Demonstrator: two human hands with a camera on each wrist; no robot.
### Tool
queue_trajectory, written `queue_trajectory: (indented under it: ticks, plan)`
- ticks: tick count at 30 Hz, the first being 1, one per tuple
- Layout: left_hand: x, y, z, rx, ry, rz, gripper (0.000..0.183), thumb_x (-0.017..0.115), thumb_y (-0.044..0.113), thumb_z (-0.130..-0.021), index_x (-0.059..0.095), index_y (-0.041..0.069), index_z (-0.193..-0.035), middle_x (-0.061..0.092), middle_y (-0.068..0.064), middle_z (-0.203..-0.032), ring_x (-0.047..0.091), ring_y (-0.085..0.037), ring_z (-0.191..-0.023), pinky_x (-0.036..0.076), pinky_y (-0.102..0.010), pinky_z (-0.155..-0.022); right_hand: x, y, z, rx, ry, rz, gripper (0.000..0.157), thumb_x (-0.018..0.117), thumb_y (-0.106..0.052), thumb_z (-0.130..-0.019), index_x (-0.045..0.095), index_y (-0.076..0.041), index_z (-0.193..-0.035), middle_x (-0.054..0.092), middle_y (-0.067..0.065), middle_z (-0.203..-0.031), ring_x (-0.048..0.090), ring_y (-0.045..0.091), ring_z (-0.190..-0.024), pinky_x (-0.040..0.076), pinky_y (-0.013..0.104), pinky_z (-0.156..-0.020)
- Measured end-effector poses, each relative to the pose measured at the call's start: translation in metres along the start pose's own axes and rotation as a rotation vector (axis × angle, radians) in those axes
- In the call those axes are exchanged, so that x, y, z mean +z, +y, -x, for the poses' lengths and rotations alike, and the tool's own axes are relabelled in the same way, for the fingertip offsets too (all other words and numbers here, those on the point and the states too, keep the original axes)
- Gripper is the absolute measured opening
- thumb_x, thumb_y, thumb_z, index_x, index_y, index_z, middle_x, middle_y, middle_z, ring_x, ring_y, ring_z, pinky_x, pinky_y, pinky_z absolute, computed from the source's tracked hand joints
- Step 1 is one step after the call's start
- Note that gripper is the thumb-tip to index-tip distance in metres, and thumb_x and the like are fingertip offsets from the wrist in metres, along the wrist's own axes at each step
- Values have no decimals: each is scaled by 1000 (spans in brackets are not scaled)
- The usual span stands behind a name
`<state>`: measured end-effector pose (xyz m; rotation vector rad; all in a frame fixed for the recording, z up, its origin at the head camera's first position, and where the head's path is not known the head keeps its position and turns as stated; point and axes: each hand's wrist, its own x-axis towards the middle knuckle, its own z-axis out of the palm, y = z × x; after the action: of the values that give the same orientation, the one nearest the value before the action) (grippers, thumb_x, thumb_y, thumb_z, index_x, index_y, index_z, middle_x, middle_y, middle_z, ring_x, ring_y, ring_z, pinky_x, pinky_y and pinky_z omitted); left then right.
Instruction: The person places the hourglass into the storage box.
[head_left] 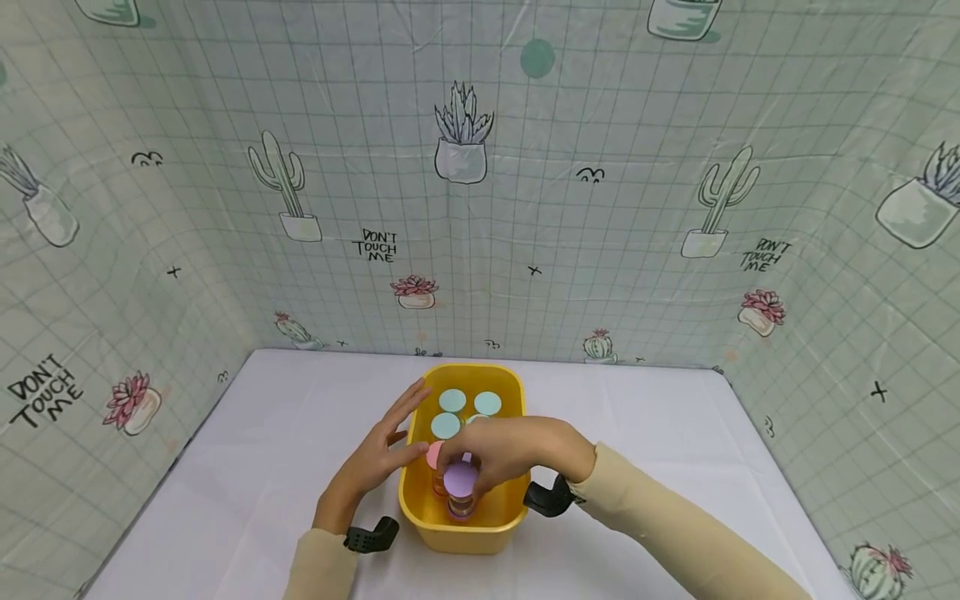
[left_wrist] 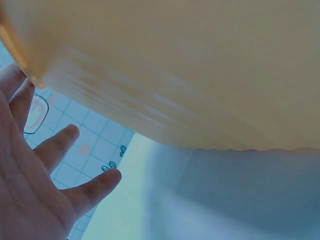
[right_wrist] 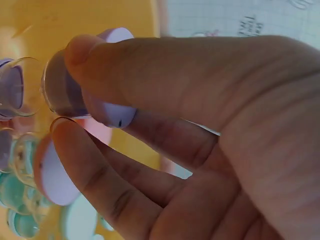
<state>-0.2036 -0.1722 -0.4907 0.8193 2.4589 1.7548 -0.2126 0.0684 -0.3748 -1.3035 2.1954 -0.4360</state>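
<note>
Inside a yellow plastic bin [head_left: 498,517], my right hand [head_left: 510,450] holds a small clear jar with a purple lid [head_left: 461,479] between thumb and fingers. From the right wrist, the thumb [right_wrist: 95,60] lies against this jar [right_wrist: 62,90], and the index fingertip overlaps a neighbouring lid [right_wrist: 60,175]. A pink-lidded jar [head_left: 434,454] stands right beside it, partly covered by the fingers. My left hand [head_left: 371,458] is at the bin's left rim with fingers spread, and its fingertips touch the rim in the left wrist view.
Several jars with mint-green lids [head_left: 446,426] stand at the bin's far end, one partly behind the right hand. The bin sits on a white-covered table [head_left: 622,408]. A patterned cloth backdrop [head_left: 525,208] rises behind and along both sides.
</note>
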Motion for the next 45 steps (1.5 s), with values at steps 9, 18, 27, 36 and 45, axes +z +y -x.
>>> queue_trajectory:
  ticks: [9,18,27,36,45]
  plan:
    - [0,0,1,10,5,10,74,65,27,-96,34,12,-161,15,-14,-173,17,-50,-155,31,-82,-106,14,2,-13,29,-21,108,34,87,-15,-83,75,-15,-114,67,-13,-100,58,1,-90,50,12,-82]
    - [0,-1,0,1,10,9,74,65,28,-96,34,14,-162,15,-12,-173,17,-49,-156,31,-82,-107,18,2,-15,59,-32,132,35,88,-17,-81,75,-16,-113,66,-14,-99,57,1,-89,49,13,-82]
    - [1,-2,0,1,6,11,74,65,27,-96,34,15,-162,15,-12,-173,17,-49,-156,31,-82,-107,18,1,-16,104,-45,118,36,87,-17,-83,75,-15,-118,67,-14,-102,57,1,-90,50,14,-85]
    - [1,-4,0,4,3,5,73,65,26,-97,34,16,-162,15,-12,-173,17,-50,-155,31,-82,-106,16,1,-14,108,-50,137,35,81,-13,-88,74,-16,-122,71,-13,-109,59,0,-93,52,15,-88]
    - [1,-3,0,5,7,2,72,64,21,-96,35,15,-161,15,-13,-173,18,-50,-155,32,-82,-106,10,-2,-10,115,-41,130,30,80,-15,-90,75,-18,-120,73,-11,-112,63,2,-97,53,15,-85]
